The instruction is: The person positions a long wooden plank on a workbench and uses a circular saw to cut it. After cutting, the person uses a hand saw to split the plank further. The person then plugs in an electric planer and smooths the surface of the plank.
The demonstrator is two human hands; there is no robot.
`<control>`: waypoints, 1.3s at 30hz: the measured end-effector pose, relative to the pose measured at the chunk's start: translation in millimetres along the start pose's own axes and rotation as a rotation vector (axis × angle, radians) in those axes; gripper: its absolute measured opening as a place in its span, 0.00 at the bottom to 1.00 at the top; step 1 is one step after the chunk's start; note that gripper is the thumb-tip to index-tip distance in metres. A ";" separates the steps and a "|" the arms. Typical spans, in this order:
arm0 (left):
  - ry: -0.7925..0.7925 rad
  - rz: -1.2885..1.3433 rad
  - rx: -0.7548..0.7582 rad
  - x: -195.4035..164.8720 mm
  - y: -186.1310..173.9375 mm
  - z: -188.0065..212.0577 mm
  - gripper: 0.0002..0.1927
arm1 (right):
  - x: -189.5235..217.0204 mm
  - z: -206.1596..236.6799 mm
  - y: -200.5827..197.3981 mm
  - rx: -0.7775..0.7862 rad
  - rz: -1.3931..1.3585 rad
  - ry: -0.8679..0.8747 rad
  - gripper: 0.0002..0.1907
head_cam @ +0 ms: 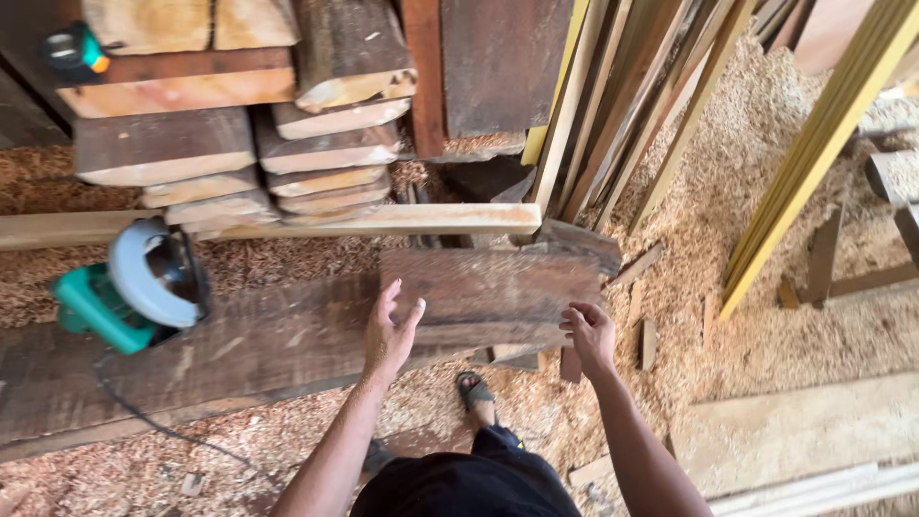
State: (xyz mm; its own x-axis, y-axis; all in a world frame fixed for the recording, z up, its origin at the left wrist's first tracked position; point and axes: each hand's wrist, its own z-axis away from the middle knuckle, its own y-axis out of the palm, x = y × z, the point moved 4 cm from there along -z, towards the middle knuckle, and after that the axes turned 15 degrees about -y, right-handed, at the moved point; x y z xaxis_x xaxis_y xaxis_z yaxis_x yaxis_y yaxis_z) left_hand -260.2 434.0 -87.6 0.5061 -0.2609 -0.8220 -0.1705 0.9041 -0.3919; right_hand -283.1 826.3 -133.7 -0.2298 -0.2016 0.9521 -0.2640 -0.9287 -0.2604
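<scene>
Two bare hands reach toward a short dark plank [488, 292] lying across a long weathered board [191, 369]. Left hand [391, 330] is spread open, empty; right hand [589, 330] is loosely curled at the plank's lower edge, contact unclear. Nearby, a green circular saw [134, 282] rests amid sawdust [728, 182], its cord partly hidden.

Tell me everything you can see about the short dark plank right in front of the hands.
The plank is a short, wide slab of dark reddish-brown wood, rough-sawn and weathered, with visible grain and a squared left end. It lies flat and roughly level, resting on the long board and overhanging the sawdust floor. The left hand is open at its near left edge; the right hand is curled at its near right corner. Whether they touch it is unclear.
</scene>
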 end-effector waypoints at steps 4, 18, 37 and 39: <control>-0.049 -0.402 -0.186 -13.3 47.8 -33.7 0.46 | -15.7 -67.6 -31.2 -0.005 0.314 -0.264 0.16; -0.646 -0.179 -0.310 23.0 48.0 -27.0 0.57 | -44.3 -116.4 -16.3 0.347 -0.326 0.392 0.42; -1.075 1.318 -0.209 39.5 13.4 55.7 0.66 | 130.8 -21.6 74.3 0.684 -0.503 -0.016 0.39; -1.157 1.375 -0.227 46.0 -17.9 70.0 0.66 | 152.2 8.1 117.5 0.739 -0.508 -0.058 0.38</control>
State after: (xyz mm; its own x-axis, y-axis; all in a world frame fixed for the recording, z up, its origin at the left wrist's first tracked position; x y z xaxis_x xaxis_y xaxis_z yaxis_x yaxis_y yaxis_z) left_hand -174.7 429.4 -89.5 0.1716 0.9834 0.0590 -0.9790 0.1635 0.1216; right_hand -341.4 684.0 -18.1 -0.1964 0.2909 0.9364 0.3540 -0.8695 0.3444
